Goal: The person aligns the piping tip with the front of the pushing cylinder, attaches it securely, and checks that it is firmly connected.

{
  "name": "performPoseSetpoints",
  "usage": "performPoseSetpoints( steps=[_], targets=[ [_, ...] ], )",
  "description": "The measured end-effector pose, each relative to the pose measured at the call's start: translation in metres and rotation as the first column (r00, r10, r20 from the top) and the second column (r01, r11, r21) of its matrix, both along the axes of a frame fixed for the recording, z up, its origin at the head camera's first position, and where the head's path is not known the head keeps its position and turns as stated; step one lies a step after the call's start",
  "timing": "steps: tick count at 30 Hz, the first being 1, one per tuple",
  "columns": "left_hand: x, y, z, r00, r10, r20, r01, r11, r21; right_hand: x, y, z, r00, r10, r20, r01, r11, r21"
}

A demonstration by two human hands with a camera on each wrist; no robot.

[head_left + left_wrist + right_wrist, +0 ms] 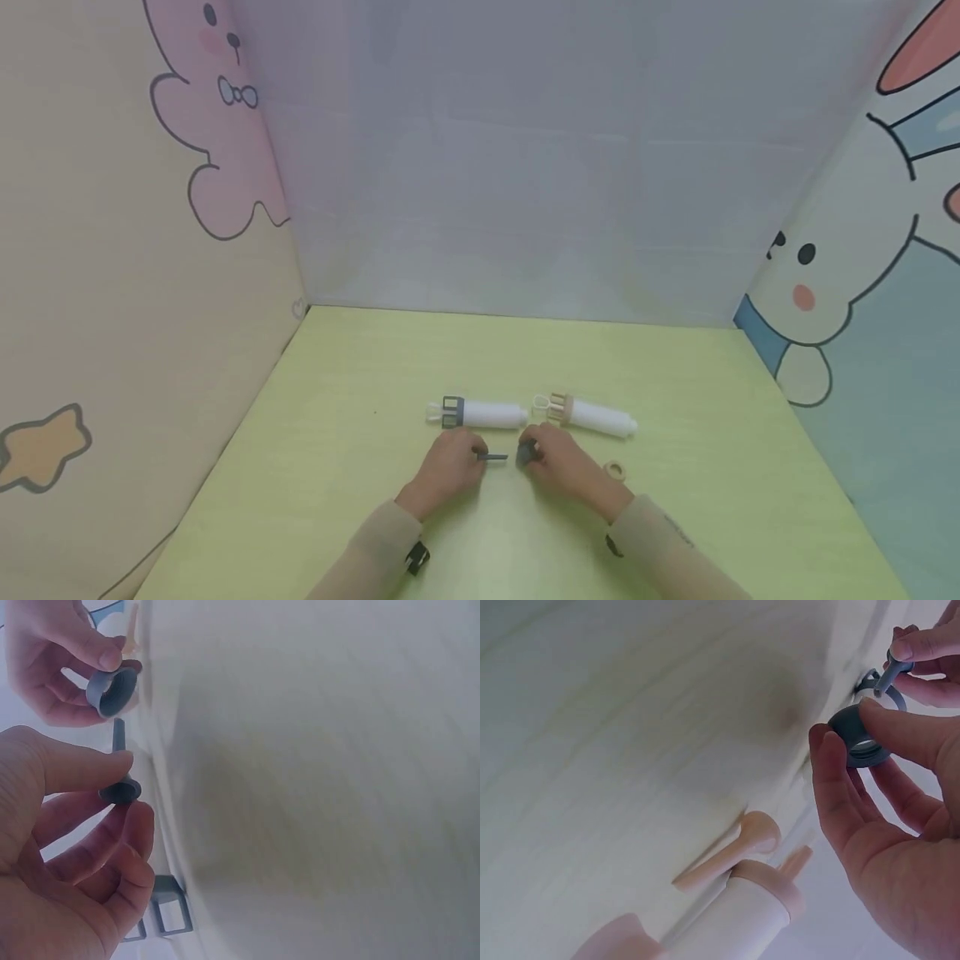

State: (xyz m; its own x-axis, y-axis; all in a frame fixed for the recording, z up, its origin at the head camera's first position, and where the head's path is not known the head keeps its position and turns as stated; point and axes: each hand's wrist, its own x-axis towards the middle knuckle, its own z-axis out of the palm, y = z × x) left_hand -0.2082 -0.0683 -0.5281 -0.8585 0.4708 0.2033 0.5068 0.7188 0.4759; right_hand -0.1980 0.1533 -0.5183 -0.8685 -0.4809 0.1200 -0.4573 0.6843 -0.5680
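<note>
In the head view, my left hand (450, 467) pinches a thin dark blue-grey nozzle (497, 457) that points right. The left wrist view shows its flared round base (120, 792) between thumb and fingertips, the narrow tube sticking out toward the other hand. My right hand (558, 465) holds a short blue-grey threaded ring cap (847, 724) by its rim, its round opening in sight. Nozzle and cap are a small gap apart. Just beyond the hands lie two white syringe-like tubes: one with a dark grey collar and handle (452, 412), one with a beige collar (561, 408).
A small beige piece (615, 470) lies beside my right wrist; in the right wrist view a beige flared nozzle (727, 859) shows near a white tube. The yellow-green tabletop (360, 358) is bounded by printed side walls and a pale back wall (480, 208).
</note>
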Motion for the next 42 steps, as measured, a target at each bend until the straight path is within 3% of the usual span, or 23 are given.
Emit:
performPoseSetpoints(
  steps=[8, 15, 23, 28, 36, 42],
  targets=[
    [-0.002, 0.005, 0.008, 0.996, -0.007, -0.093, 0.012, 0.998, 0.057, -0.001, 0.004, 0.018, 0.995, 0.0, 0.097, 0.015, 0.987, -0.157],
    [-0.003, 0.013, 0.014, 0.994, -0.054, -0.091, 0.063, 0.994, 0.092, 0.004, 0.005, 0.024, 0.995, 0.006, 0.101, 0.013, 0.983, -0.184],
    [-0.002, 0.025, 0.025, 0.987, -0.072, -0.142, 0.086, 0.992, 0.095, 0.004, 0.006, 0.028, 0.998, 0.007, 0.058, 0.005, 0.979, -0.202],
    [-0.004, 0.031, 0.027, 0.989, -0.07, -0.13, 0.084, 0.991, 0.107, 0.003, 0.006, 0.03, 0.997, 0.009, 0.071, 0.007, 0.975, -0.222],
    [-0.002, 0.039, 0.028, 0.999, -0.052, -0.003, 0.052, 0.981, 0.185, 0.0, 0.009, 0.029, 0.995, -0.017, 0.1, 0.039, 0.973, -0.226],
    [-0.003, 0.04, 0.022, 0.997, -0.071, -0.009, 0.071, 0.967, 0.244, -0.004, 0.011, 0.026, 0.996, -0.003, 0.093, 0.028, 0.962, -0.271]
  ],
)
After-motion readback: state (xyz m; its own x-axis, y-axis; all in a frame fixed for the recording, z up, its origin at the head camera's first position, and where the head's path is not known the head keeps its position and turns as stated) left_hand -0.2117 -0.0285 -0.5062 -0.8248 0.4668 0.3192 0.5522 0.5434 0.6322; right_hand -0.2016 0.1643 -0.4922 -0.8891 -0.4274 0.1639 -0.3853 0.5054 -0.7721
